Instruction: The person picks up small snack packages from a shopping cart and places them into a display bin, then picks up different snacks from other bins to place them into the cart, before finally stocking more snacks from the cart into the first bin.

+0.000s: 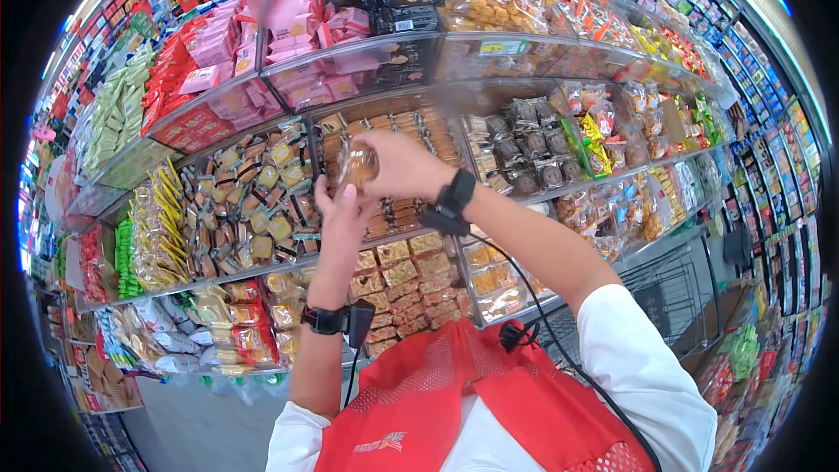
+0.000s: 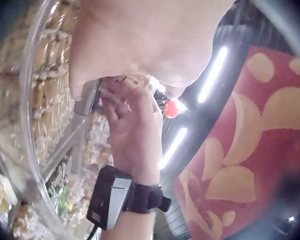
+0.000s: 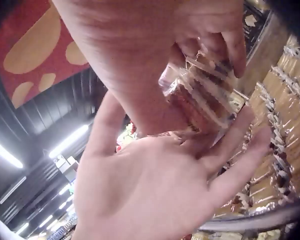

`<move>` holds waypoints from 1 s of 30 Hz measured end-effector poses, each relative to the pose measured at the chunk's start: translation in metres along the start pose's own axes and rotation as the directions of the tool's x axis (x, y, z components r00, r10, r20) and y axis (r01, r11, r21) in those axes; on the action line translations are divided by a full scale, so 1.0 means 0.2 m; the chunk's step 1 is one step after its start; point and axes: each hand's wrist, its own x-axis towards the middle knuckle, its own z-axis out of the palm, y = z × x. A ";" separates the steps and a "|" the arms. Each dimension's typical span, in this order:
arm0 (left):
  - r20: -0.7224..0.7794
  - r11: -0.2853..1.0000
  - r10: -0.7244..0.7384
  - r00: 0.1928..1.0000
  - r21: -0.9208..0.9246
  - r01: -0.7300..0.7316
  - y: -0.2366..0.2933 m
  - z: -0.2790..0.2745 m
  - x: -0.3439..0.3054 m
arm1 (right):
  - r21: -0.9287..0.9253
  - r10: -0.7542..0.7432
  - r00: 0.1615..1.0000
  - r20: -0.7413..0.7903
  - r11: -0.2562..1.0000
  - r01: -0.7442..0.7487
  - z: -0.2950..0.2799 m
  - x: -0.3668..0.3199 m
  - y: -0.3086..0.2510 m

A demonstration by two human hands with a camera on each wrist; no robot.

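My right hand (image 1: 398,162) grips a small stack of clear-wrapped brown snack packs (image 1: 358,164) above the middle bin. Crimped wrapper edges show on the packs (image 3: 202,97) between its fingers in the right wrist view. My left hand (image 1: 343,214) is just below, palm turned up in the right wrist view, its straight fingers (image 3: 235,172) spread at the underside of the packs. Under both hands lies the bin of brown wrapped snacks (image 1: 384,218), set in neat rows. The left wrist view shows the left hand (image 2: 150,40) covering most of the packs.
Beside this bin are small mixed wrapped cakes (image 1: 253,183) on the left and dark round packaged cakes (image 1: 529,144) on the right. Clear dividers and a raised clear ledge (image 1: 350,57) border the bins. A shopping cart (image 1: 664,288) stands at the right.
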 end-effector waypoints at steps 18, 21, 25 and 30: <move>0.416 -0.155 0.407 0.813 0.909 -0.387 -0.08 -0.24 0.05 | -0.196 -0.105 0.990 -0.099 0.977 0.084 0.44 0.54 0.45; 0.423 -0.148 0.413 0.807 0.905 -0.399 -0.07 -0.24 0.05 | -0.440 -0.004 0.987 -0.159 0.896 -0.067 0.39 0.48 0.28; 0.421 -0.137 0.418 0.805 0.905 -0.402 -0.08 -0.24 0.04 | -0.216 0.192 0.970 -0.147 0.951 -0.221 0.40 0.54 0.33; 0.432 -0.158 0.429 0.794 0.901 -0.405 -0.07 -0.23 0.05 | -0.217 0.168 0.980 -0.107 0.958 -0.187 0.36 0.54 0.32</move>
